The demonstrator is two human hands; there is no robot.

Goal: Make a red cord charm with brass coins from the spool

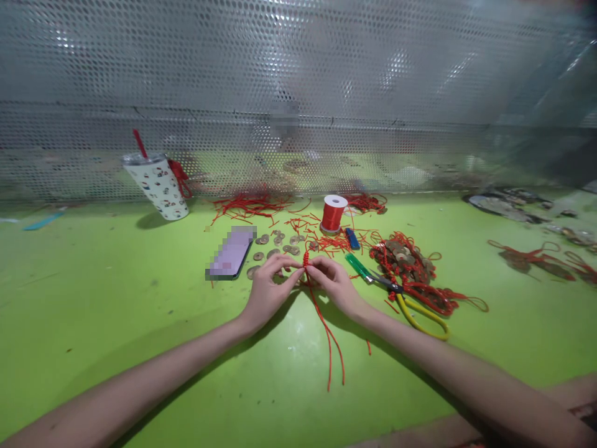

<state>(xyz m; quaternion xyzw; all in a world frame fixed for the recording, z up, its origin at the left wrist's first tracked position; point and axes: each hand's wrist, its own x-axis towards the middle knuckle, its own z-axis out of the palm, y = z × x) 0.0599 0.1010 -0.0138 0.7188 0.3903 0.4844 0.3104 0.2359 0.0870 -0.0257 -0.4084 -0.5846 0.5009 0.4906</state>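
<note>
The white tumbler (161, 191) carries a scattered print of small figures, too small to read as a brand or label, and the face of the phone (233, 252) is blurred into blocks. The red cord (306, 256) is held between the two hands, near the middle of the surface (177, 386). Its upper part is a short, upright column of tight, bumpy knots with a thin strand curving above it; below the fingers, long loose strands run down towards the person and spread into two separate ends. The left hand (273, 286) pinches the cord between thumb and index finger, its other fingers curled and its back turned up. The right hand (338, 286) mirrors it, thumb and fingertips closed on the cord from the other side, so that the fingertips of both nearly meet. Both forearms slant inward from the bottom corners of the view. Just beyond the left hand lie loose brass-coloured coins (258, 256), with the phone to their left. Beyond the right hand stands a spool of red thread (331, 218), red clippings around its base; the blue lighter (352, 239) and green lighter (358, 267) lie nearer, beside scissors (396, 288) and a heap of corded coins (403, 256). The tumbler leans near the far edge.
</note>
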